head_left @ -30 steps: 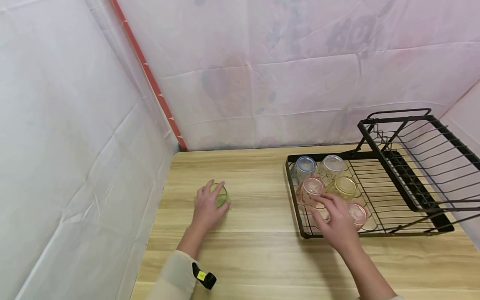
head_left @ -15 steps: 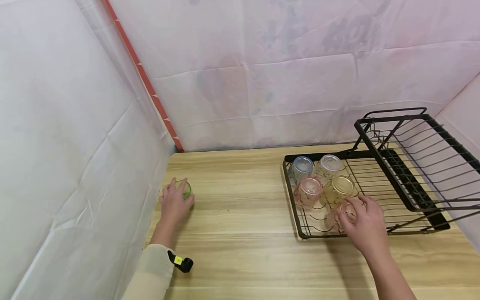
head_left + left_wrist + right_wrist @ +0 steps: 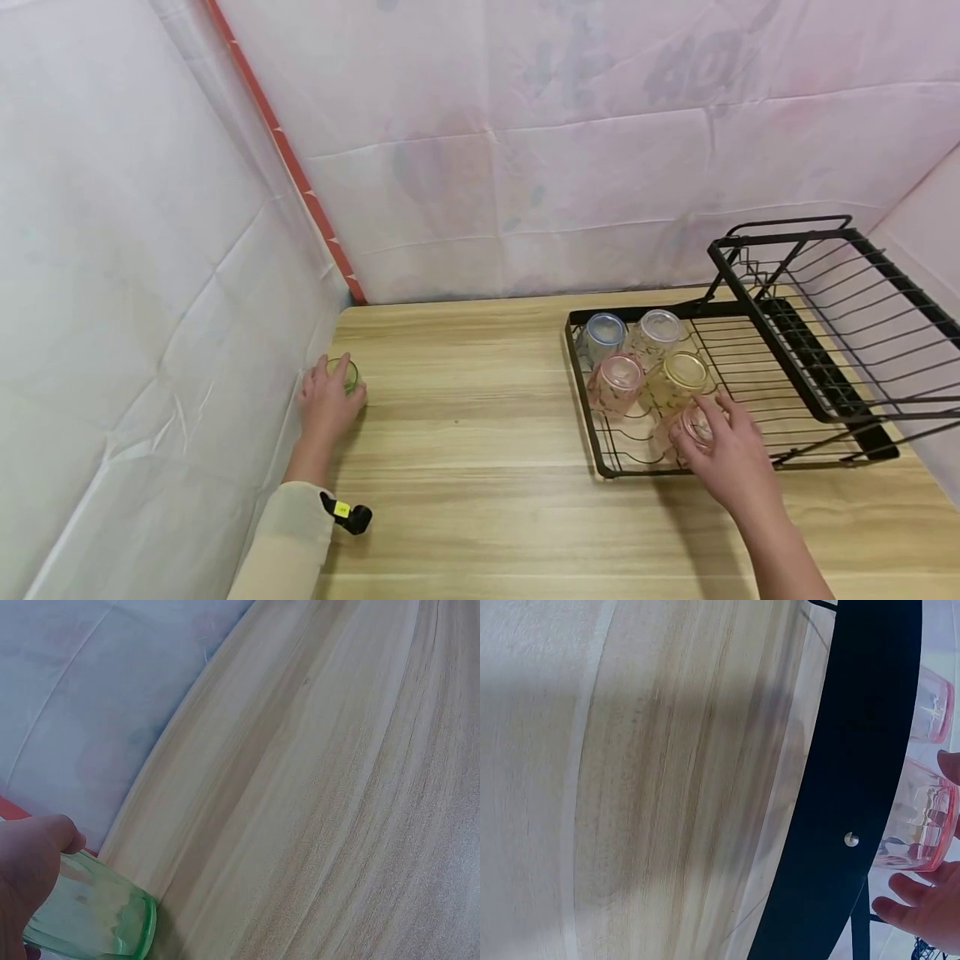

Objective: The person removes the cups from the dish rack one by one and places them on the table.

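At the left end of the wooden table, my left hand [image 3: 328, 402] holds a green drinking glass [image 3: 105, 911], its thumb and fingers spread round the sides. Much of that glass is hidden by the hand in the head view. My right hand [image 3: 731, 454] is over the front of the black dish rack [image 3: 587, 417], gripping an upside-down pink glass [image 3: 919, 817] between thumb and fingers. Behind it in the rack stand a yellow glass [image 3: 684, 373], another pink glass [image 3: 619, 382], a blue glass [image 3: 603, 335] and a clear glass [image 3: 658, 333], all bottoms up.
An upper wire tier [image 3: 862, 292] rises over the rack's right part. White sheeting [image 3: 165, 250] hangs along the table's left side, close to the left hand, and more sheeting [image 3: 450, 167] lines the back. Bare wooden tabletop [image 3: 465, 433] lies between the hands.
My left hand has slid left across the table with the green glass. The right hand has moved right and forward, from beside the front pink glass to round it.
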The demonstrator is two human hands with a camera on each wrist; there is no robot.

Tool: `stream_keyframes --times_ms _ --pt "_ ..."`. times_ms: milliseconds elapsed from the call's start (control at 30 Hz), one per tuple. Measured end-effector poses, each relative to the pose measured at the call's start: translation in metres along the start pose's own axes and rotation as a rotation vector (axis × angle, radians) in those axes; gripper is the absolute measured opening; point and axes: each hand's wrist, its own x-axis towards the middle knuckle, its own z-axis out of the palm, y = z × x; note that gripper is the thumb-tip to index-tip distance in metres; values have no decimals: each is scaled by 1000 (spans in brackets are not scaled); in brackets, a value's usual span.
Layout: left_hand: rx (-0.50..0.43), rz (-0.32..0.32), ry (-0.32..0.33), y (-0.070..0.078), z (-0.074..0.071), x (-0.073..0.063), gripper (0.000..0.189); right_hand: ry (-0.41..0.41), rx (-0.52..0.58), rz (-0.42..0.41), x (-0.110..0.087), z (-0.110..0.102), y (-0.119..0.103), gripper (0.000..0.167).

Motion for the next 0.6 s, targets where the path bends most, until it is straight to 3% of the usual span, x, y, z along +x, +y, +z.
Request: stream_keyframes --times_ms 233,367,600 --pt "-9 -1 5 2 -2 -1 72 22 26 -61 3 5 -1 63" --pt "4 21 19 11 -6 -5 76 58 43 -74 3 5 -5 59" --pt "82 145 179 42 -9 -23 70 150 116 -68 1 1 -16 55"
